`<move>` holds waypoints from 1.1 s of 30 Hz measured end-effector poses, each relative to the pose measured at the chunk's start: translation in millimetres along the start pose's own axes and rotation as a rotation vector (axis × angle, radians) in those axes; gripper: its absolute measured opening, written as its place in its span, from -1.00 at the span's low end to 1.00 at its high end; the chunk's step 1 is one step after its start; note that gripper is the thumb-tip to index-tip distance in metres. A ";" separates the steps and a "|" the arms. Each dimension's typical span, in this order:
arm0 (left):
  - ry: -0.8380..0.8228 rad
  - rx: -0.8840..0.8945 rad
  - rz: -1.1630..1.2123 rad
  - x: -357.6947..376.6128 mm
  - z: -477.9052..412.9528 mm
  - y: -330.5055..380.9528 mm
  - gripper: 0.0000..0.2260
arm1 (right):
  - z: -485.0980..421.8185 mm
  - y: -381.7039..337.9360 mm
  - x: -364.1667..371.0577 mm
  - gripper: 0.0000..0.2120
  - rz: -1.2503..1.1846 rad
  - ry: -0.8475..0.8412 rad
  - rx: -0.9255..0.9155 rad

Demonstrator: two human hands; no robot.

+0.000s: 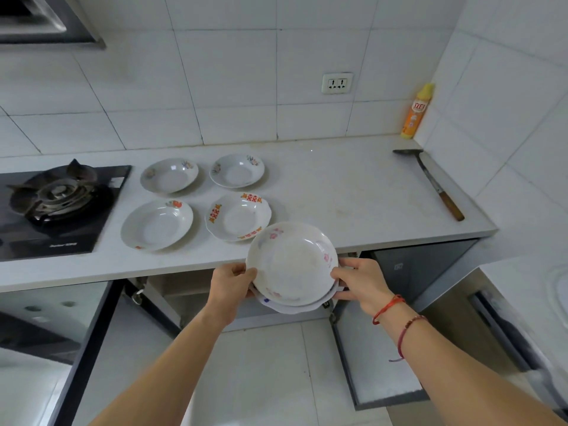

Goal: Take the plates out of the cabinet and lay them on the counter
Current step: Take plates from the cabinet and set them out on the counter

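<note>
Plate stack (292, 265): held at counter (353, 192) front edge, above open cabinet (190, 287). Left hand (230, 284), right hand (362, 281): fingers pinching opposite rims. Four plates (238, 216) on counter, two rows beside stove (58, 195).

White plate (292, 262), pink flowers

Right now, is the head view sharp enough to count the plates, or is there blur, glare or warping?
Head view: the four white patterned plates on the counter read sharply under soft, even light with faint shadows; straight tile lines bow from wide-angle distortion; the lower edges smear, near the left cabinet door; the held stack of white floral plates shows mild glare.
</note>
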State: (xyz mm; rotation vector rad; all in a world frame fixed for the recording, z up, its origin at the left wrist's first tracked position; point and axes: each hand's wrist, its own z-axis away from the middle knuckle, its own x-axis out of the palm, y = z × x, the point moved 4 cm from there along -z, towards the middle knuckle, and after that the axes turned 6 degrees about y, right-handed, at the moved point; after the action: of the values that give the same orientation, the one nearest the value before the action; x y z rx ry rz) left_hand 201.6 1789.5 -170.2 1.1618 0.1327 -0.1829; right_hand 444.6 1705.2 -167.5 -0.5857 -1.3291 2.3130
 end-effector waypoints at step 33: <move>0.015 0.027 0.001 62.0 -38.1 58.1 -0.92 | -65.2 -54.0 -29.2 -0.77 0.002 0.012 -0.037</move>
State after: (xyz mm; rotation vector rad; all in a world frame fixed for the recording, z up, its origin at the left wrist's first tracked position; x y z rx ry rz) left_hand 274.1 1842.4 -145.2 1.1906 0.1427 -0.1755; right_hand 511.6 1760.4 -145.6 -0.6120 -1.3691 2.2867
